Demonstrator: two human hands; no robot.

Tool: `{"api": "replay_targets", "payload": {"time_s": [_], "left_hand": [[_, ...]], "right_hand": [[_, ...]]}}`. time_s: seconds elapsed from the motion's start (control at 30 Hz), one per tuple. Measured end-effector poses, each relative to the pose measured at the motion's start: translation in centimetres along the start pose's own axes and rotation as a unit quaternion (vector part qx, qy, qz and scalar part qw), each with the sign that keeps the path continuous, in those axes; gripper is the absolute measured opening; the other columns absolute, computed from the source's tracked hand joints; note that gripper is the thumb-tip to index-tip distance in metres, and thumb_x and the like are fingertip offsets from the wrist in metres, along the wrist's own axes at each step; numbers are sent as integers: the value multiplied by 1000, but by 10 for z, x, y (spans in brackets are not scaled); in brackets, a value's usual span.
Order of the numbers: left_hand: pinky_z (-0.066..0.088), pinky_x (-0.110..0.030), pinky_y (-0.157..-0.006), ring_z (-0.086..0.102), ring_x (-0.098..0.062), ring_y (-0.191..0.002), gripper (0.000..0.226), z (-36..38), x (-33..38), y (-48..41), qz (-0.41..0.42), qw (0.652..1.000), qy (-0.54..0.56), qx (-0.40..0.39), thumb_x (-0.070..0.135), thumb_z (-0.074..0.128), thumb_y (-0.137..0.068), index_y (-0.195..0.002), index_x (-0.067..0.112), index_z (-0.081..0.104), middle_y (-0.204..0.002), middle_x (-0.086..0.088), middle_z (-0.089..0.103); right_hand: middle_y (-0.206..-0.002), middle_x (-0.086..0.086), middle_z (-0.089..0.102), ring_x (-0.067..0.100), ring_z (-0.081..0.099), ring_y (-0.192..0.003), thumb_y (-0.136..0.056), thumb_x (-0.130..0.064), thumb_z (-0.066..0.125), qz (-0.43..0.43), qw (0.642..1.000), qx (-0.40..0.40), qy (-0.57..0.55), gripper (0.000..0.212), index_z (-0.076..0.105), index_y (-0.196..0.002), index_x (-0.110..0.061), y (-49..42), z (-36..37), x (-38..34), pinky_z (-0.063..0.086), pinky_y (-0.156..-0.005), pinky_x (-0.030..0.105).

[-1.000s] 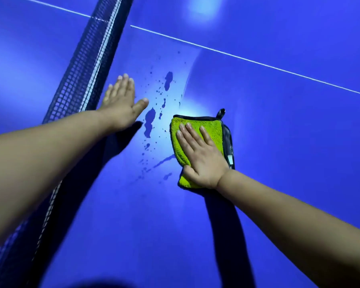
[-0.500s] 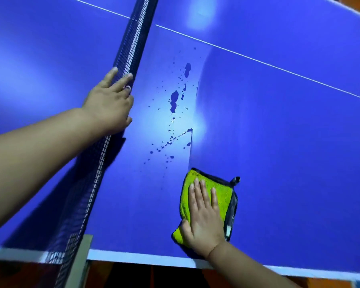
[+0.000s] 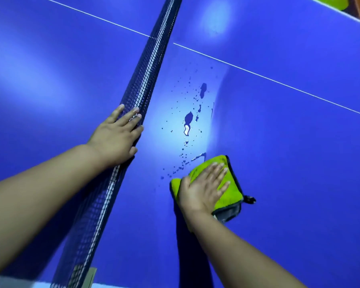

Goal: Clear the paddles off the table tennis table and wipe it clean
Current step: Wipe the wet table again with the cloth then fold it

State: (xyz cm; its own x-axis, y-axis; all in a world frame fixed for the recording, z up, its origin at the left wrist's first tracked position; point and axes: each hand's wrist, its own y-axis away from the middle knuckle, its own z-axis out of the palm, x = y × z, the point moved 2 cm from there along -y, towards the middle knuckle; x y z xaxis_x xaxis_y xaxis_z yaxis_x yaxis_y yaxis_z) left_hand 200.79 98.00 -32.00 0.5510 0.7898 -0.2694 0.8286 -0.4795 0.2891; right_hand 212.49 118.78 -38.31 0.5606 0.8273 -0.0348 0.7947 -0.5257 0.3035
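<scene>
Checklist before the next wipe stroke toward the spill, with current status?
1. Right hand flat on the folded lime-green microfibre cloth: ok.
2. Cloth lying flat on the blue table tennis table: ok.
3. Water droplets and small puddles wiped: not ok; they lie just beyond the cloth, short of the white centre line.
4. Left hand out of the stroke path: ok; it rests on the dark mesh net, beside the spill.
5. Paddles cleared: none in view; the rest of the table, cannot tell.
</scene>
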Motion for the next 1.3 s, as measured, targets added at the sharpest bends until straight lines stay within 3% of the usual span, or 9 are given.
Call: {"api": "replay_targets", "payload": {"time_s": [0.23, 0.5, 0.63, 0.8, 0.9, 1.03, 1.13, 1.3], "left_hand": [[-26, -46, -105, -19, -20, -142, 77, 0, -18, -64, 29, 999, 0, -31, 59, 37, -88, -149, 18, 13, -158, -2, 0], [-27, -47, -105, -33, -16, -134, 120, -2, -44, -138, 79, 989, -35, -116, 78, 44, -66, -147, 11, -14, -155, -4, -19], [-34, -43, -100, -35, -17, -134, 129, 6, -45, -154, 94, 985, -21, -145, 79, 46, -62, -140, 8, -28, -149, -9, -31], [-32, -40, -100, -39, -17, -131, 128, 12, -47, -155, 97, 981, 17, -167, 80, 46, -63, -138, 11, -32, -145, -8, -39], [-27, -42, -106, -38, -17, -132, 128, 10, -47, -156, 102, 979, 22, -173, 80, 46, -63, -138, 11, -33, -145, -8, -39], [-26, -43, -107, -36, -16, -133, 130, 5, -47, -155, 100, 980, 14, -172, 80, 48, -62, -137, 11, -32, -147, -7, -34], [-24, -45, -109, -36, -15, -130, 131, 0, -46, -153, 95, 982, -9, -163, 80, 50, -61, -142, 10, -25, -151, -7, -28], [-15, -51, -112, -25, -21, -139, 123, -14, -37, -135, 62, 987, -47, -139, 78, 53, -64, -148, 12, -8, -157, -5, -12]], "right_hand": [[-160, 17, -11, 30, -14, -148, -92, -47, 35, 53, 997, 39, -27, 86, -7, -151, 0, -136, -41, -60, -7, -118, 53], [-161, 15, -8, 28, -13, -148, -94, -48, 33, 68, 995, 58, -51, 83, -2, -152, -1, -283, -85, -112, -10, -117, 51], [-161, 15, -5, 28, -10, -149, -92, -43, 33, 41, 996, 63, -47, 81, 0, -152, -1, -338, -102, -131, -8, -118, 51], [-162, 10, -5, 23, -8, -149, -91, -38, 33, -130, 989, 66, 12, 77, 2, -154, -5, -382, -113, -143, -6, -118, 49], [-162, 9, -6, 21, -8, -149, -92, -38, 32, -263, 961, 58, 66, 77, 1, -154, -7, -390, -117, -140, -5, -120, 46], [-162, 9, -5, 21, -7, -149, -75, -47, 16, -400, 908, 38, 118, 89, 2, -154, -9, -365, -112, -135, -5, -120, 42], [-162, 9, -3, 21, -6, -149, -67, -51, 10, -464, 873, 32, 147, 97, 4, -155, -9, -325, -98, -129, -4, -120, 43], [-161, 13, 8, 27, 4, -149, -70, -47, 24, -526, 838, 18, 147, 93, 15, -153, -6, -230, -73, -98, 2, -120, 49]]}}
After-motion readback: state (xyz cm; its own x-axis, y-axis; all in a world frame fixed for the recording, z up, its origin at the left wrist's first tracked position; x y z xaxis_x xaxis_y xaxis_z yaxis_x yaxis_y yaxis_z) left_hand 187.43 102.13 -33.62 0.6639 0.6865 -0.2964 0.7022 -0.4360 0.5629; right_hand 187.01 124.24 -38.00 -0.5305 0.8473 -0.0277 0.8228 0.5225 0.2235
